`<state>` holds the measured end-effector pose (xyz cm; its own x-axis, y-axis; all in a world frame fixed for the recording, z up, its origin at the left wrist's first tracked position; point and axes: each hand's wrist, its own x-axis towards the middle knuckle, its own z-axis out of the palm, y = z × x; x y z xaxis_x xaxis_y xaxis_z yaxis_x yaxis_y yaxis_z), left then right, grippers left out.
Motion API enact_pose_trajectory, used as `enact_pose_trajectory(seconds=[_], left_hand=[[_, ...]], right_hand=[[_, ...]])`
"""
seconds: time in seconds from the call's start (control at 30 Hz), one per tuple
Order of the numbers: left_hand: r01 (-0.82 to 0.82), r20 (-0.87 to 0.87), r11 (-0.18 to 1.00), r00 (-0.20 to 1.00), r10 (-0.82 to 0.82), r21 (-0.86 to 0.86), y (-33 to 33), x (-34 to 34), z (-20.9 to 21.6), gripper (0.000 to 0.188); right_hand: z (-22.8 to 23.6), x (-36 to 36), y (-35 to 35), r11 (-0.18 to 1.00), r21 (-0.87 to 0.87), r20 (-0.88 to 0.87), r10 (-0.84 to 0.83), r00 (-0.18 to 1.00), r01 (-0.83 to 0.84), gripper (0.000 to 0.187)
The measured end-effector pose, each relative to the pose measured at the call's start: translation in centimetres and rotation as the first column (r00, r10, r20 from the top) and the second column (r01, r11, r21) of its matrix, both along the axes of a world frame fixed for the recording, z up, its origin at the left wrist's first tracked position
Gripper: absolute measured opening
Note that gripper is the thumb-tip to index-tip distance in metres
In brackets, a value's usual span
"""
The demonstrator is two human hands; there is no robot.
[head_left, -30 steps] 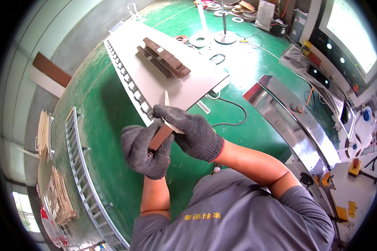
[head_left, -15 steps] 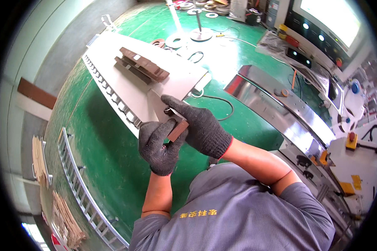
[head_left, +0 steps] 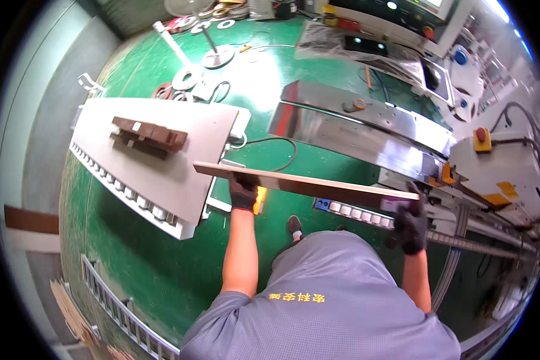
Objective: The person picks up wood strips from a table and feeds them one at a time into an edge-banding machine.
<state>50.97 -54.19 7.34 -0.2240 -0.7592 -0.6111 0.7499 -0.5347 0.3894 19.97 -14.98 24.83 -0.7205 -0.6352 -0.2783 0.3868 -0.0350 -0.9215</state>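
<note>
A long, narrow brown board (head_left: 327, 187) with a pale edge is held crosswise in front of my body, seen almost edge-on. My left hand (head_left: 244, 192), in a dark knit glove, grips it from below near its left end; the fingers are partly hidden behind the board. At the right end, my gloved right hand (head_left: 410, 225) is closed on the board, somewhat blurred. The board's left tip hangs close to the corner of a pale table (head_left: 108, 174). On that table lies a small stack of dark brown strips (head_left: 151, 135).
Ahead to the right stands a machine with a shiny metal bed (head_left: 342, 139), a tape roll (head_left: 357, 105) on top. A yellow box with a red button (head_left: 482, 138) sits farther right. White rollers (head_left: 360, 214) run below the board. A rail (head_left: 123, 312) stands lower left.
My hands have moved apart, the right one far to the right. The board has swung from pointing over the table to lying crosswise. My view has turned to the right.
</note>
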Motion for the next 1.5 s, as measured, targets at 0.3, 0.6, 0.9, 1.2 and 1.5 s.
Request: enact_pose_trajectory(seconds=[0.3,0.6,0.9,1.2,1.5], left_hand=[[0.835,0.119,0.503,0.535,-0.836,-0.224,18.5,-20.3,12.4,0.045],[0.849,0.479,-0.017,0.281,-0.832,-0.527,31.6,-31.9,6.0,0.064],[0.824,0.518,-0.013,0.344,-0.783,-0.567,32.7,-40.2,4.3,0.094],[0.810,0.588,-0.069,0.362,-0.723,-0.583,33.9,-42.1,1.0,0.091],[0.893,0.597,-0.127,0.177,-0.783,-0.432,36.0,-43.4,3.6,0.091]], right_hand=[[4.2,5.4,12.0,0.496,0.623,-0.763,0.557,0.329,0.605,0.083],[-3.3,11.6,14.8,0.233,0.820,-0.560,0.517,0.648,0.523,0.076],[-5.6,6.7,14.4,0.241,0.840,-0.542,0.407,0.735,0.486,0.064],[-5.9,-8.2,8.5,0.405,0.815,-0.570,0.433,0.699,0.414,0.062],[-7.2,-10.9,10.6,0.411,0.796,-0.596,0.409,0.691,0.444,0.052]])
